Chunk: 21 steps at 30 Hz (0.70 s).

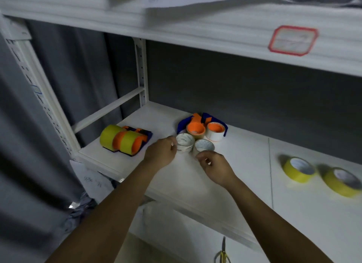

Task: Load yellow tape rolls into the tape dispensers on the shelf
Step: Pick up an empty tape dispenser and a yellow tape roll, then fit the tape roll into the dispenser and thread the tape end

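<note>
At the middle of the white shelf (235, 164), my left hand (160, 154) curls its fingers against one empty cardboard core (185, 143) while my right hand (214, 165) pinches the rim of a second empty core (203, 146) just beside it. Both cores stand on end, touching each other, just in front of two blue-and-orange tape dispensers (203, 125) lying near the back of the shelf. One dispenser's orange hub looks bare; the other carries a nearly spent white core (215, 134). I judge the spent cores are gathered here to clear the hubs for fresh tape.

Toward the shelf's left end, two more dispensers (125, 140) lie side by side, each already fitted with a yellow roll, so that half of the job appears done.

The remaining supply, two yellow tape rolls (321, 174), lies flat near the shelf's right end, well apart from my hands and untouched.

A pair of yellow-handled scissors (222, 253) rests on the lower surface below, at the picture's bottom edge. A red-bordered label (292, 40) marks the shelf above.
</note>
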Motion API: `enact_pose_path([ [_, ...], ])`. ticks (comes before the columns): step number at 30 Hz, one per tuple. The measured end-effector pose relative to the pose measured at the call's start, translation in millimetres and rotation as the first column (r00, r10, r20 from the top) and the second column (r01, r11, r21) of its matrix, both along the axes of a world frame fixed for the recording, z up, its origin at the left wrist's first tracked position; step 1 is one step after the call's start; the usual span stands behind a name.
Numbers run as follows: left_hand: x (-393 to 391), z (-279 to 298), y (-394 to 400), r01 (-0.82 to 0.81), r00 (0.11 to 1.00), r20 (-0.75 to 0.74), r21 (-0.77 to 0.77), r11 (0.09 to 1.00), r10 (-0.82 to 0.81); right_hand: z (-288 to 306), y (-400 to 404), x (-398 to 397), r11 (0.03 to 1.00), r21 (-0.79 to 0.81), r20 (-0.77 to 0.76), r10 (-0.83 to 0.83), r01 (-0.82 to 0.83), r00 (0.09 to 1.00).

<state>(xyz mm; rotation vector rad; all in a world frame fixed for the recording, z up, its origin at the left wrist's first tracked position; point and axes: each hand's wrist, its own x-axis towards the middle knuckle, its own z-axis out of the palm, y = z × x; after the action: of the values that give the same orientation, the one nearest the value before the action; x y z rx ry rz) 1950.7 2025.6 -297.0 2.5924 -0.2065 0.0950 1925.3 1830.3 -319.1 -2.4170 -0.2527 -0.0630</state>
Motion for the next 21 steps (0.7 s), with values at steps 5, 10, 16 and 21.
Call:
enact_pose_path([
  [5,-27,9,-88,-0.019,0.999,-0.038,0.008,1.0,0.019,11,-82,-29,0.999,-0.008,-0.008,0.051,-0.051,0.999],
  [10,-65,4,-156,-0.079,0.997,0.002,-0.101,0.992,0.079,10,-153,-57,0.999,0.013,0.01,0.044,-0.044,0.999],
  [16,-93,1,-203,-0.02,0.998,-0.067,-0.093,0.995,0.014,1,-204,-82,0.991,0.101,-0.016,-0.085,0.086,0.996],
  [21,-100,4,-232,0.069,0.983,-0.164,-0.064,0.996,-0.078,-3,-236,-103,0.973,0.142,-0.066,-0.175,0.183,0.982],
])
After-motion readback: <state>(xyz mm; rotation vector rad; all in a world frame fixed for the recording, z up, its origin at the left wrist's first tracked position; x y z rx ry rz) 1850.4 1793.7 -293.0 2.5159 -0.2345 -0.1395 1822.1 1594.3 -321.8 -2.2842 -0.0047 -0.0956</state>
